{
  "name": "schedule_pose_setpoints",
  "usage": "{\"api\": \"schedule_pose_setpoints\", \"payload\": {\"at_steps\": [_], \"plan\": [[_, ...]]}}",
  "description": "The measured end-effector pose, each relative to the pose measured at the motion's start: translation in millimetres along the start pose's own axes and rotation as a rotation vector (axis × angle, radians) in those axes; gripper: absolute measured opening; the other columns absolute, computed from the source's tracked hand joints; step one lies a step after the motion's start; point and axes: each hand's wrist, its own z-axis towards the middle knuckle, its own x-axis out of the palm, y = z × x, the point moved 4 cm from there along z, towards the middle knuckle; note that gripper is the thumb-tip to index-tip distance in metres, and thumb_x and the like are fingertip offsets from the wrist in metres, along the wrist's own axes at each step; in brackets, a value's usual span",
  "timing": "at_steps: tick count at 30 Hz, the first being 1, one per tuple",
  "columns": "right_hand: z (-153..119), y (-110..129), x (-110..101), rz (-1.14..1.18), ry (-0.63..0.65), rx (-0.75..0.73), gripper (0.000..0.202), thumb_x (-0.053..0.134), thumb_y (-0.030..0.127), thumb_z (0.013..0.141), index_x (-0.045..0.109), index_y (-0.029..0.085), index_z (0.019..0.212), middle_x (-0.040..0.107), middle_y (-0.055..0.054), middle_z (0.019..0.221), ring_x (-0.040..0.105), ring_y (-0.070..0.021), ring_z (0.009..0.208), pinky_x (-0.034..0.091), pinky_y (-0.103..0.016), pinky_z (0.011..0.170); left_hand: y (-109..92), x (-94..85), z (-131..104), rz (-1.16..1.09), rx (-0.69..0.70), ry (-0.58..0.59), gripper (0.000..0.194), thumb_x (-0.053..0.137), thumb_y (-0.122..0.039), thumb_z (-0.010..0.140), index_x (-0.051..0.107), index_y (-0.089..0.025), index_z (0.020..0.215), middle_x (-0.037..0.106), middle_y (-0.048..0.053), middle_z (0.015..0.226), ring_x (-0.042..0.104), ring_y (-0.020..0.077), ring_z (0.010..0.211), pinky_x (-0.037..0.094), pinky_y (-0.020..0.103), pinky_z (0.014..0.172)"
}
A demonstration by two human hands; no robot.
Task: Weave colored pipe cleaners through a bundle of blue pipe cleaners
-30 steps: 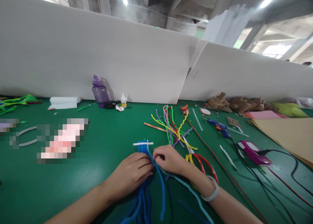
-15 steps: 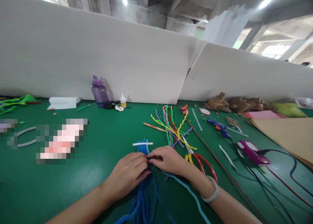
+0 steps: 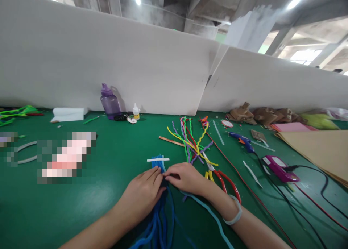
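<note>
A bundle of blue yarn strands [image 3: 158,220] lies lengthwise on the green table, its top end under a thin white strip [image 3: 158,160]. Across the bundle, just below that strip, rests my left hand [image 3: 145,189], fingers together and closed down on the strands. My right hand [image 3: 183,177] pinches at the bundle's right edge, its fingertips touching those of the left. What exactly sits between the right fingertips is partly hidden. From under the right hand a light blue yarn strand [image 3: 213,214] trails toward the near edge.
Scissors [image 3: 225,182] with red handles lie beside my right forearm, touching colourful wavy pipe cleaners [image 3: 194,142]. Further right are a blue glue gun [image 3: 244,142], a magenta device [image 3: 280,169] and cables. A purple bottle [image 3: 110,102] and small glue bottle [image 3: 136,112] stand by the white partition.
My left fingers have shifted slightly up along the blue bundle and lie flatter over it. My right hand stays nearly in place, still pinching.
</note>
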Motion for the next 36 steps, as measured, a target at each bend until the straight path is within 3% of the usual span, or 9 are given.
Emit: {"api": "schedule_pose_setpoints", "payload": {"at_steps": [10, 16, 23, 27, 29, 32, 36], "plan": [[1.4, -0.4, -0.4, -0.016, -0.003, 0.019, 0.015, 0.058, 0.02, 0.083, 0.07, 0.022, 0.091, 0.068, 0.002, 0.073, 0.057, -0.0112, 0.064, 0.034, -0.02, 0.059, -3.4, 2.8, 1.7, -0.013, -0.022, 0.104, 0.025, 0.035, -0.018, 0.092, 0.058, -0.012, 0.1, 0.065, 0.016, 0.105, 0.065, 0.0268, 0.094, 0.057, 0.04, 0.075], [0.0, 0.4, 0.3, -0.012, -0.016, 0.016, 0.015, 0.057, 0.021, 0.084, 0.07, 0.022, 0.092, 0.068, 0.001, 0.075, 0.058, -0.0118, 0.067, 0.036, -0.02, 0.061, -6.7, 6.5, -4.1, 0.041, 0.013, -0.01, 0.032, 0.031, -0.02, 0.095, 0.06, -0.011, 0.106, 0.065, 0.017, 0.111, 0.061, 0.0281, 0.107, 0.054, 0.042, 0.084], [0.2, -0.1, 1.8, -0.008, -0.016, 0.022, 0.015, 0.057, 0.023, 0.085, 0.069, 0.022, 0.093, 0.068, 0.001, 0.074, 0.059, -0.0116, 0.067, 0.037, -0.02, 0.062, -9.5, 11.4, -11.0, 0.152, -0.009, -0.077, 0.036, 0.033, -0.022, 0.096, 0.063, -0.006, 0.107, 0.067, 0.021, 0.108, 0.065, 0.0302, 0.1, 0.055, 0.045, 0.081], [0.1, -0.2, 1.7, -0.051, 0.0, 0.088, 0.03, 0.06, 0.031, 0.084, 0.062, 0.024, 0.113, 0.067, 0.002, 0.071, 0.06, -0.0131, 0.064, 0.038, -0.021, 0.059, -8.5, 15.2, -10.3, 0.122, -0.011, -0.048, 0.037, 0.031, -0.021, 0.096, 0.063, -0.005, 0.105, 0.067, 0.022, 0.107, 0.065, 0.0303, 0.098, 0.055, 0.044, 0.08], [-0.1, 1.5, 1.3, -0.071, 0.011, 0.082, 0.043, 0.058, 0.034, 0.086, 0.054, 0.025, 0.127, 0.071, 0.0, 0.085, 0.064, -0.0153, 0.074, 0.043, -0.023, 0.065, -9.4, 15.7, -9.7, 0.155, 0.007, -0.037, 0.037, 0.031, -0.02, 0.095, 0.064, -0.003, 0.104, 0.067, 0.022, 0.106, 0.066, 0.0305, 0.097, 0.056, 0.043, 0.08], [-0.5, 5.4, 2.0, -0.106, 0.053, 0.022, 0.041, 0.049, 0.035, 0.091, 0.051, 0.026, 0.131, 0.065, -0.004, 0.117, 0.063, -0.0185, 0.1, 0.045, -0.027, 0.084, -12.4, 14.2, -9.9, 0.201, 0.033, -0.051, 0.039, 0.029, -0.018, 0.095, 0.064, -0.001, 0.102, 0.067, 0.024, 0.105, 0.066, 0.0311, 0.096, 0.055, 0.044, 0.081], [-0.5, 6.6, 4.3, -0.164, 0.108, 0.01, 0.039, 0.043, 0.035, 0.094, 0.051, 0.026, 0.131, 0.064, -0.004, 0.121, 0.061, -0.0201, 0.105, 0.046, -0.031, 0.088, -16.9, 10.0, -11.5, 0.199, 0.051, -0.094, 0.037, 0.032, -0.013, 0.094, 0.066, -0.002, 0.099, 0.069, 0.023, 0.099, 0.067, 0.0304, 0.092, 0.055, 0.044, 0.08]]}}
